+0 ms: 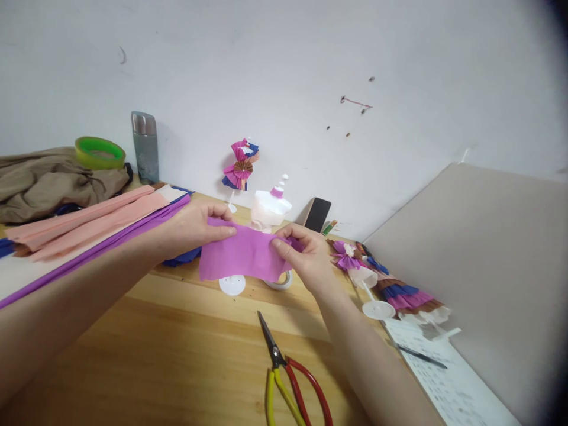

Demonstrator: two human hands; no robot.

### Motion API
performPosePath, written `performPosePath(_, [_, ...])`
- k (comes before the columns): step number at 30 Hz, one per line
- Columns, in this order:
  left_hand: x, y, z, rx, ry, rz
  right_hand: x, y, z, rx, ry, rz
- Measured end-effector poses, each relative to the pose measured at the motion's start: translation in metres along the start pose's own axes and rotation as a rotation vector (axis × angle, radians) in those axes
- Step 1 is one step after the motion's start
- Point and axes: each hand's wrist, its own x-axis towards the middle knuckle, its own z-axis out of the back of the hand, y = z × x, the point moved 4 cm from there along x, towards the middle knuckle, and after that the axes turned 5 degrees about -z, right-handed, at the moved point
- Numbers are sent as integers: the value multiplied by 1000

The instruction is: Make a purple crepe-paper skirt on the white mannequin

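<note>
Purple paper piece [242,254], one; feather-light, soft, held by both hands.
Left hand [189,229]: thumb and fingers pinching the upper left edge; right hand [308,254]: thumb and fingers pinching the upper right part, a small end of paper showing beyond them. Sheet hangs between, lower edge free, above the desk [177,349]. Handling, as judged: limp and slightly stretchy like crepe, little slip, easily creased or torn; best taken near the two upper corners, flat between thumb and fingertips, tension light. Just beyond the fingers: white dress form [271,207], pale wrap about its body. Below the paper: white disc [232,286] and tape roll [284,285], partly covered. Nearer the wearer, below the fingers: scissors [276,355], untouched, red and yellow handles.
</note>
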Motion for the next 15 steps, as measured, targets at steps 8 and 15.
performPosePath(8, [-8, 1, 3, 13, 501, 29, -7, 15, 3, -16, 357, 18])
performPosePath(15, [-33, 3, -26, 85, 993, -96, 3, -19, 17, -358, 535, -148])
